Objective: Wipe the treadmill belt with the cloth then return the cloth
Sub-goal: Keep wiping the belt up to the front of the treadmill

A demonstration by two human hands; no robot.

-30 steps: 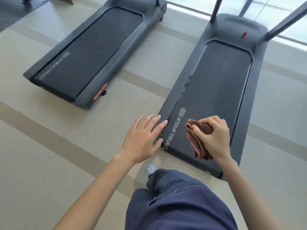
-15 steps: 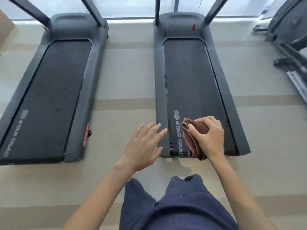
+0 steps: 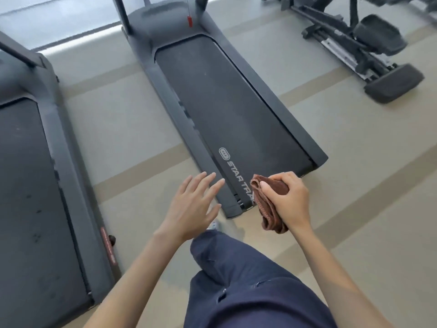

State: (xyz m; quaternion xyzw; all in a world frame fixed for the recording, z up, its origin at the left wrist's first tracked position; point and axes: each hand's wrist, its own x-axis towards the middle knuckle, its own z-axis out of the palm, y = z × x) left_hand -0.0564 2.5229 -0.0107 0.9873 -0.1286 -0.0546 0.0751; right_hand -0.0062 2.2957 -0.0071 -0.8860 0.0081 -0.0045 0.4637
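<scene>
Treadmill belt [image 3: 227, 102] now runs diagonally through frame centre, was upright before; hands unchanged. Right hand [image 3: 290, 201] clamps bunched brown cloth [image 3: 268, 211] at belt's near end, lower centre-right, contact unclear. Left hand [image 3: 191, 209] beside, fingers spread, empty

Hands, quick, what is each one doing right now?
Left hand: open, holding nothing.
Right hand: closed around the brown cloth.

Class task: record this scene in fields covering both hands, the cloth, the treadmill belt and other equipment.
left hand: open, fingers spread, holds nothing
right hand: grips the cloth
treadmill belt: dark, logo at near end
cloth: brown, bunched, over the belt's near end; contact unclear
other equipment: second treadmill at left, another machine far right
</scene>
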